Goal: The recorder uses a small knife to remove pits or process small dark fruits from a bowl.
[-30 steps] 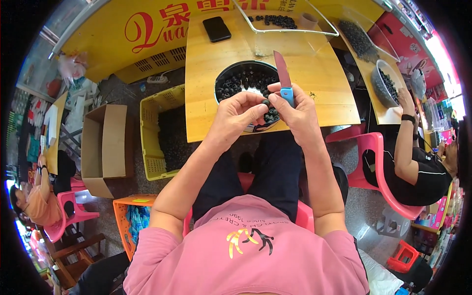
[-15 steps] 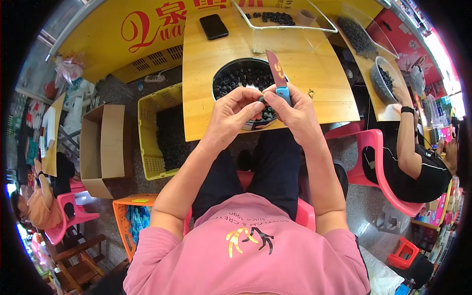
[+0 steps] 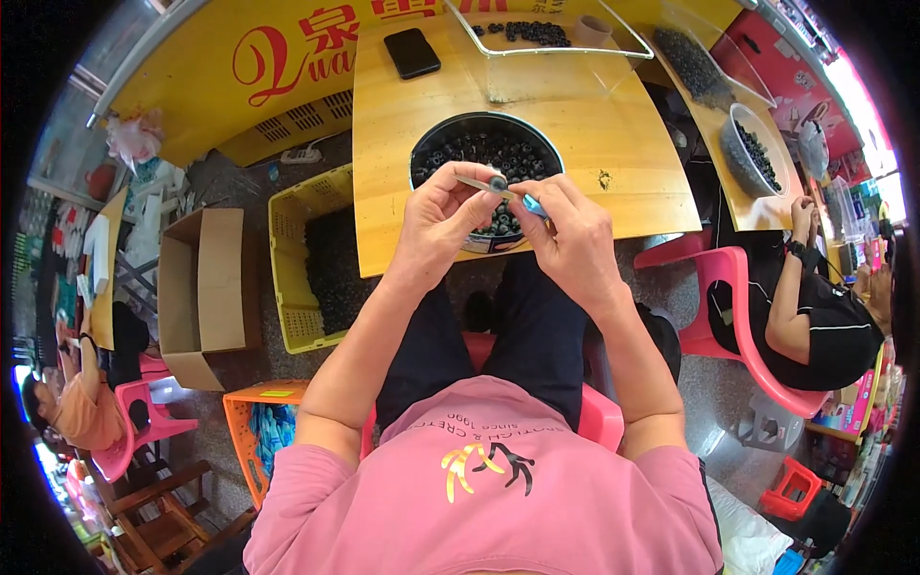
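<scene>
While both hands meet over the near rim of the bowl (image 3: 422, 158), the work piece is a small dark round nut (image 3: 497, 181), pinched at the left hand (image 3: 443, 222) fingertips. It sits just far of the thumb, above the bowl's near edge.

Right hand (image 3: 573, 244) is clenched on a knife (image 3: 506, 192) with a blue handle; only a bit of blue shows past the fingers. Blade runs left and slightly far, long axis nearly level across the view, tip reaching the nut from the right. Whether the edge is touching or already in the nut, can't tell.

Both hands are equally near; left has the nut, right has the tool. Nothing between them.

Around: the bowl is full of the same dark nuts, on a wooden table (image 3: 594, 125). Phone (image 3: 412, 52) far left on the table, clear tray (image 3: 537, 38) with a few nuts far. Yellow crate (image 3: 287, 259) on the floor left, cardboard box (image 3: 206, 287) beyond it. Another person (image 3: 815, 307) sits right on a pink chair, well apart.
</scene>
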Motion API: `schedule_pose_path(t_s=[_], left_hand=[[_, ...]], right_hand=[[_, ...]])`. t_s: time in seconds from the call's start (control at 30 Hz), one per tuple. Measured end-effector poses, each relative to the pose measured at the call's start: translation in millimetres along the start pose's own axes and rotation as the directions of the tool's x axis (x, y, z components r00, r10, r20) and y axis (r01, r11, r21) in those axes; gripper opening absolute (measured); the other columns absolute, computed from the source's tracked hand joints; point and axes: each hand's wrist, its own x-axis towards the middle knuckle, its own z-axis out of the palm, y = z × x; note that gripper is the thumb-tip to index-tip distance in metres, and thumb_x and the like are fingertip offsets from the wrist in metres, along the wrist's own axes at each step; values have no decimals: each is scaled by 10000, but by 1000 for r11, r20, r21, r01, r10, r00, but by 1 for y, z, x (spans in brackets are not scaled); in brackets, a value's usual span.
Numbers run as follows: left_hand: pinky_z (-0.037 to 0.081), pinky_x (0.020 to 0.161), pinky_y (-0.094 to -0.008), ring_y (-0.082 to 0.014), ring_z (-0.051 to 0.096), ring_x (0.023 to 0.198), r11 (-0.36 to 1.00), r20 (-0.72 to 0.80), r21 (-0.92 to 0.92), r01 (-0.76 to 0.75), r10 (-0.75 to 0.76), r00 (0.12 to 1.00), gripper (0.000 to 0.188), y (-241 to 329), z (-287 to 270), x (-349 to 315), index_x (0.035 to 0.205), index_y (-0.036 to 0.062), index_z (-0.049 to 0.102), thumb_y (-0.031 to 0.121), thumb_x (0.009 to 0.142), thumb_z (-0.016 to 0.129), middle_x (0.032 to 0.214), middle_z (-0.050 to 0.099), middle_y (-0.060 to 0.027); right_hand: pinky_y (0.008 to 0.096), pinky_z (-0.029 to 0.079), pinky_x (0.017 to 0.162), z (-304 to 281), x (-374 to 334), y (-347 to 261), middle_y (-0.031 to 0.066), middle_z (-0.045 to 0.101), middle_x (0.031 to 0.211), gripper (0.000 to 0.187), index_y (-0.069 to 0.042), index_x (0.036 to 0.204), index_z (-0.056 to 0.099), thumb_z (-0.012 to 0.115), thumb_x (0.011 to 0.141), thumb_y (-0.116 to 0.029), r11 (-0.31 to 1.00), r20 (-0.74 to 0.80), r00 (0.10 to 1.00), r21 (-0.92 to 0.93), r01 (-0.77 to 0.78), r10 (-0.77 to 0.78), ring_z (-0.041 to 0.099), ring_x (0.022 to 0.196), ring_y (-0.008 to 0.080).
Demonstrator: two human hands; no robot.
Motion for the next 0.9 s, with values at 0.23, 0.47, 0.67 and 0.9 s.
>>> schedule_pose_path(t_s=[0.23, 0.47, 0.67, 0.9], left_hand=[[441, 708, -208, -62, 511, 768, 1000, 0, 16, -6, 6, 1000, 175, 1, 1, 0, 1080, 35, 572, 94, 923, 619, 928, 583, 0], [432, 696, -202, -43, 498, 784, 998, 45, 49, -42, 40, 998, 179, -3, -3, -1, 1092, 35, 567, 104, 934, 612, 912, 588, 12], [436, 703, -204, -52, 501, 782, 999, 29, 35, -40, 39, 999, 177, -4, -3, -1, 1092, 26, 561, 96, 935, 604, 910, 585, 5], [445, 696, -218, -84, 539, 748, 995, 98, -84, -44, 52, 994, 147, 9, 2, -9, 1034, 6, 579, 71, 909, 620, 856, 584, -25]], right_hand=[[318, 473, 534, -3, 0, 0, 115, 626, 841, 144, -20, 978, 651, 660, 858, -98, 999, -7, 1000, -32, 6, -6, 610, 648, 251], [328, 475, 543, 0, 0, 3, 116, 629, 837, 149, -26, 985, 647, 662, 850, -87, 998, -36, 999, -58, 20, -22, 617, 658, 258], [344, 481, 578, 4, 0, 4, 115, 631, 839, 155, -32, 995, 645, 658, 844, -67, 998, -49, 998, -61, 26, -29, 619, 675, 277], [317, 485, 616, 12, 3, 25, 113, 639, 824, 141, -16, 998, 661, 629, 886, -94, 981, -97, 985, -117, -155, 144, 628, 696, 246]])
